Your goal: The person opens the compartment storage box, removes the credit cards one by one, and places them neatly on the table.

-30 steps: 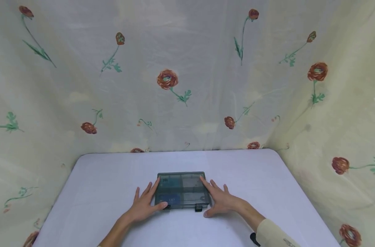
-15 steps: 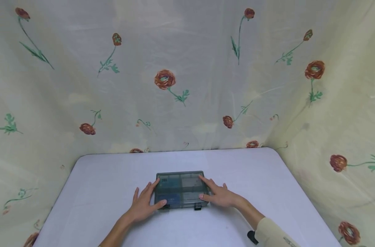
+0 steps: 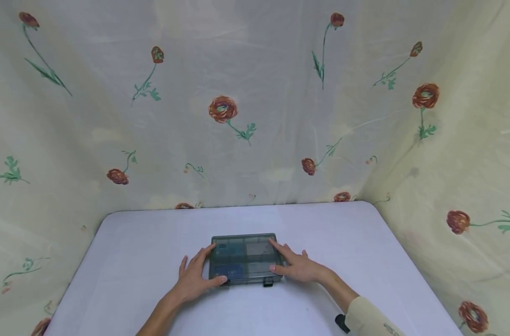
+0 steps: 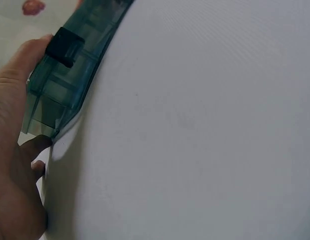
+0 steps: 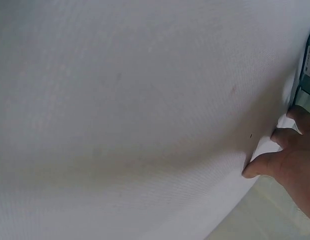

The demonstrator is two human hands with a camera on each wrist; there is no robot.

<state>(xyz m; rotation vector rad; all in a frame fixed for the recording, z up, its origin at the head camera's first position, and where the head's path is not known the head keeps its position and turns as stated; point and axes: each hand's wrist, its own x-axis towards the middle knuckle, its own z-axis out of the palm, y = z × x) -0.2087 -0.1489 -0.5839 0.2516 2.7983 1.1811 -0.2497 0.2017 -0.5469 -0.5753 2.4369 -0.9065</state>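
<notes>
A translucent dark green plastic box [image 3: 245, 259] with a shut lid lies flat on the table. Blue and grey contents show through in several compartments. My left hand [image 3: 194, 280] rests at its left side with fingers spread, thumb at the front-left corner and index finger along the left edge. In the left wrist view, that thumb touches the box near a black latch [image 4: 65, 46]. On the other side, my right hand [image 3: 303, 267] lays its index fingertip and thumb on the lid's right part; its other fingertips reach the tabletop in the right wrist view.
A white-covered table [image 3: 154, 242] with rounded far corners surrounds the box. Flower-printed cloth [image 3: 255, 116] hangs behind it and along both sides. A black strap [image 3: 342, 323] sits by the right sleeve [image 3: 370, 317].
My right thumb has moved from beside the box onto the lid's front-right part. The left hand stays at the left edge, and the box has hardly shifted.
</notes>
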